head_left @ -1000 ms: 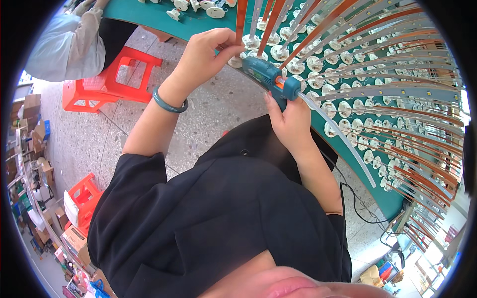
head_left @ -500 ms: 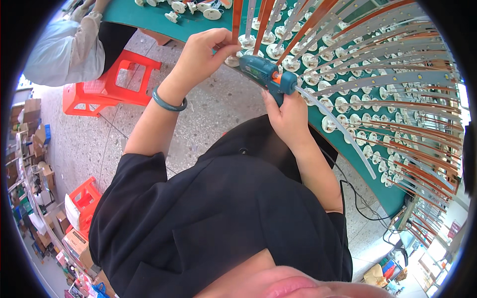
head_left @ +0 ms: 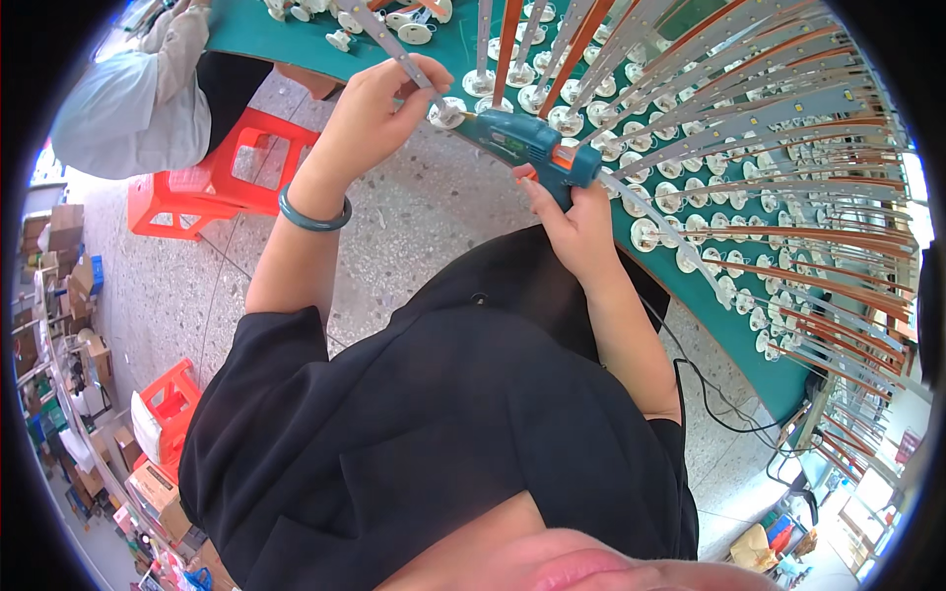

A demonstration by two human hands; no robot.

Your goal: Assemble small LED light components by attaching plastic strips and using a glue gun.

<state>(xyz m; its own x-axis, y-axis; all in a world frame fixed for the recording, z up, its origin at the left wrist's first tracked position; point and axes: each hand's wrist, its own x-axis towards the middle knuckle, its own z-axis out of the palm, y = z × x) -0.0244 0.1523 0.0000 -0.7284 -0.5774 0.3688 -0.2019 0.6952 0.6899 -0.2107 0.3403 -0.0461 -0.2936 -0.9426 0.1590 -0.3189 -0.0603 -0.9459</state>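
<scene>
My left hand [head_left: 367, 126] is closed, thumb and fingers pinching a grey LED strip [head_left: 386, 39] that leans to the left. The strip's lower end meets a round white base [head_left: 446, 114] at the table's near edge. In my right hand [head_left: 579, 234] is a teal glue gun [head_left: 514, 136], gripped by its handle. Its nozzle points left and sits close beside that white base; whether they touch is too small to tell. A long translucent glue stick [head_left: 662, 219] sticks out of the gun's back end.
Many white bases with upright LED strips [head_left: 714, 143] crowd the green table [head_left: 769, 379] to the right. Loose white parts [head_left: 409, 28] lie at the far left. A black cord [head_left: 705, 384] hangs beside my right arm. A person [head_left: 138, 108] sits near a red stool [head_left: 232, 177].
The strip in my left hand has turned from its brown side to its LED side and tilted left. Both hands and the glue gun have shifted slightly, the left hand leftward.
</scene>
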